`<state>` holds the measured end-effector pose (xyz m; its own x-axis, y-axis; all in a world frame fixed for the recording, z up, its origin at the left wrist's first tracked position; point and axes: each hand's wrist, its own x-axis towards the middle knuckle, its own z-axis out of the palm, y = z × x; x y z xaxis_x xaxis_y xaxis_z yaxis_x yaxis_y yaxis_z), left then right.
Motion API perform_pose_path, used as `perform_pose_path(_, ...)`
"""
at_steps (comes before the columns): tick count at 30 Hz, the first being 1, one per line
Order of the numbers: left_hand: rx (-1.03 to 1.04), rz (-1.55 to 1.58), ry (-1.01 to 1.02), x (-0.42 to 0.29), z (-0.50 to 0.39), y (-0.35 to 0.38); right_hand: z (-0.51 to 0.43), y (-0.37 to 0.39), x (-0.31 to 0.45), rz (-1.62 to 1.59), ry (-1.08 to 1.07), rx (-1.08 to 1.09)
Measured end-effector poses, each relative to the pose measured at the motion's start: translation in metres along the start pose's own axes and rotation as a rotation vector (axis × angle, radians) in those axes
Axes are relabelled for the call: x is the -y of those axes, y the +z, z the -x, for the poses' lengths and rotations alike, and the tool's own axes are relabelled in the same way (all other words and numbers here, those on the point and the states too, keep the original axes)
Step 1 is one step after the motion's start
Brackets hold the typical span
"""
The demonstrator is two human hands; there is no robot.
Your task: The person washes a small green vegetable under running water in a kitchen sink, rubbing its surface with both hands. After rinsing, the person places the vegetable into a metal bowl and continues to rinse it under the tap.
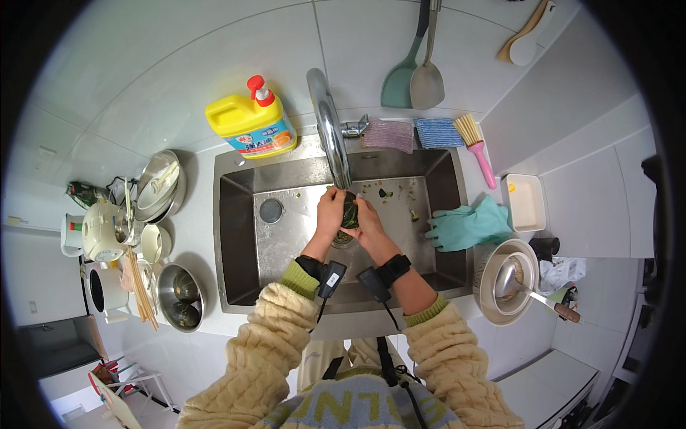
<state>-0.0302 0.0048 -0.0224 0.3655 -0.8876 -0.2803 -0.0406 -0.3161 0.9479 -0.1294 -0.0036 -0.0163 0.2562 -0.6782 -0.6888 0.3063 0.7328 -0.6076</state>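
Note:
My left hand [330, 212] and my right hand [370, 217] hold a small dark green squash [350, 210] between them, one hand on each side. Both are over the stainless steel sink [300, 241], just below the chrome faucet's spout [338, 155]. Whether water runs cannot be told. Green peel scraps [385, 193] lie on the sink floor, and more bits sit at the drain [343, 239] under my hands. To the left, a steel bowl [199, 311] holds dark green squashes [185, 288].
A yellow detergent jug [249, 126] stands behind the sink. Scouring pads [388, 135] and a pink-handled brush [484, 161] lie at the back right. Teal rubber gloves [474, 225] drape over the right rim. Nested bowls with a ladle [506, 284] stand right; more bowls [161, 185] stand left.

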Motion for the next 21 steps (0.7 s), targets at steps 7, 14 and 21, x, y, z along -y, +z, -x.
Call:
perform_pose_path(7,-0.084,0.204,-0.209,-0.004,0.003,-0.001,-0.003,0.007,0.002,0.198,-0.279,-0.113)
perform_pose_path(14,-0.122,0.236,-0.134,0.004,0.001,-0.007,0.019,-0.023,0.035,0.229,-0.091,0.038)
perform_pose_path(21,0.002,0.437,-0.065,-0.019,0.013,0.01,0.012,-0.022,0.028,0.055,-0.032,0.148)
